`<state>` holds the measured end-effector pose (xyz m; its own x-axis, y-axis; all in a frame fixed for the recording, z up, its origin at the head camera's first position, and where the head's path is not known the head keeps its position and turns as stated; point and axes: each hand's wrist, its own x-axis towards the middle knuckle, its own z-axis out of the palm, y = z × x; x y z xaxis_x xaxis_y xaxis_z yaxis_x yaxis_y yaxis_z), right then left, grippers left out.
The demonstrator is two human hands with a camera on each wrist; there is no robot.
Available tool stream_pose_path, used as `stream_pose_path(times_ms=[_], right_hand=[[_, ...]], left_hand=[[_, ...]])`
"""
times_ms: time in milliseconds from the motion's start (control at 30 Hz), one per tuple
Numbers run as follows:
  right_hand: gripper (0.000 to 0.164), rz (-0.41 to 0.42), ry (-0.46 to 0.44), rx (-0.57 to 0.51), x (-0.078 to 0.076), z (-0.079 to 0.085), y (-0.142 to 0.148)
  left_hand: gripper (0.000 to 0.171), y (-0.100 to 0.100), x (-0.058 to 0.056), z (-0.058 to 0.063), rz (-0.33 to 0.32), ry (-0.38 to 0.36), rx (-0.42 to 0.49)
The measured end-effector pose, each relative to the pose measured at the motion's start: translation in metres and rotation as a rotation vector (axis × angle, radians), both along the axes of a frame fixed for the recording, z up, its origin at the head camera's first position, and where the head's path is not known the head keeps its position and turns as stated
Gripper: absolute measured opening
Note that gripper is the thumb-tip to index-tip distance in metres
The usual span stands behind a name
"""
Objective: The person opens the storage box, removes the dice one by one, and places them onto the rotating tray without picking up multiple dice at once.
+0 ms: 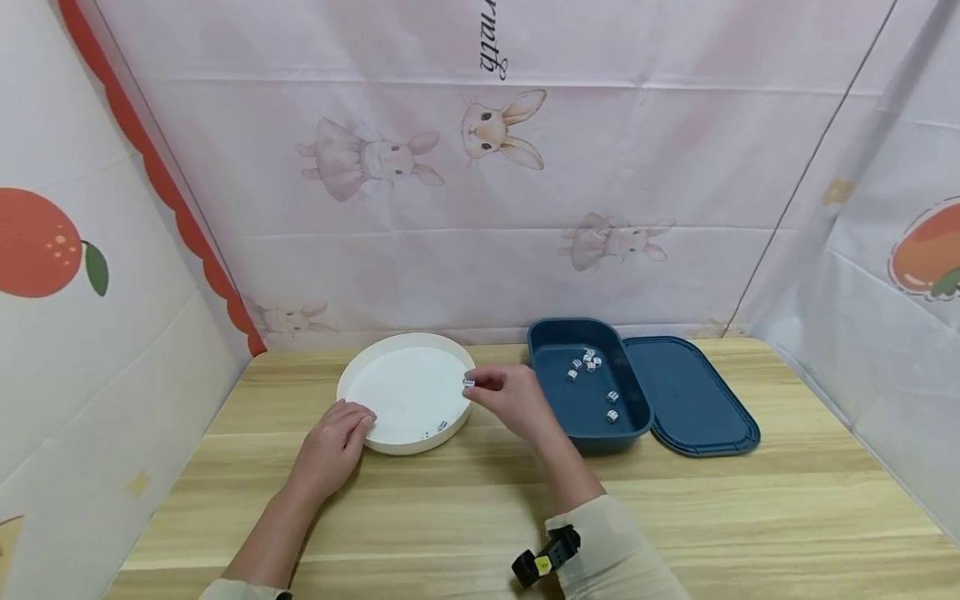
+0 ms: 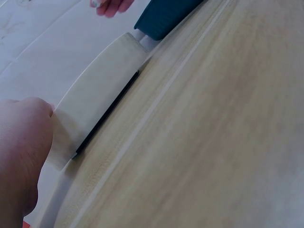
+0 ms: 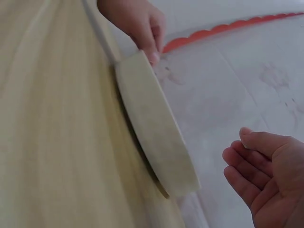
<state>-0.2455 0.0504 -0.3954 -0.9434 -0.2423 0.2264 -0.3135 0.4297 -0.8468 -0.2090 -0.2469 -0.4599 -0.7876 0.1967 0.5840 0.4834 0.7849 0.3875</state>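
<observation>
With our right hand (image 1: 513, 402) we pinch a die (image 1: 468, 382) at the right rim of the white tray (image 1: 397, 379); our left hand's (image 1: 328, 446) bent fingers grip its left rim. Small dice (image 1: 442, 426) (hard to count) lie inside, near side; right, a blue box (image 1: 553, 400) holds others.

The tray (image 1: 397, 383) is white, box (image 1: 573, 408) and lid (image 1: 690, 400) blue, dice (image 1: 612, 416) spotted white.

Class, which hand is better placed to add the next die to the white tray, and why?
Likely the right hand: it pinches a die by the right edge of the white tray, while the left hand holds the tray's rim.
</observation>
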Motion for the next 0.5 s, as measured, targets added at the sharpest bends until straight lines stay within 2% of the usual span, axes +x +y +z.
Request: stream_pose_path(times_ms=[167,500], right_hand=[[0.026,0.066,-0.043,0.014,0.003,-0.01,-0.013],[0.024,0.082,-0.05,0.096,0.01,-0.018,-0.036]], left_hand=[[0.01,0.001,-0.001,-0.001,-0.005,0.007,-0.009],[0.008,0.001,0.0,-0.001,0.004,-0.009,0.013]])
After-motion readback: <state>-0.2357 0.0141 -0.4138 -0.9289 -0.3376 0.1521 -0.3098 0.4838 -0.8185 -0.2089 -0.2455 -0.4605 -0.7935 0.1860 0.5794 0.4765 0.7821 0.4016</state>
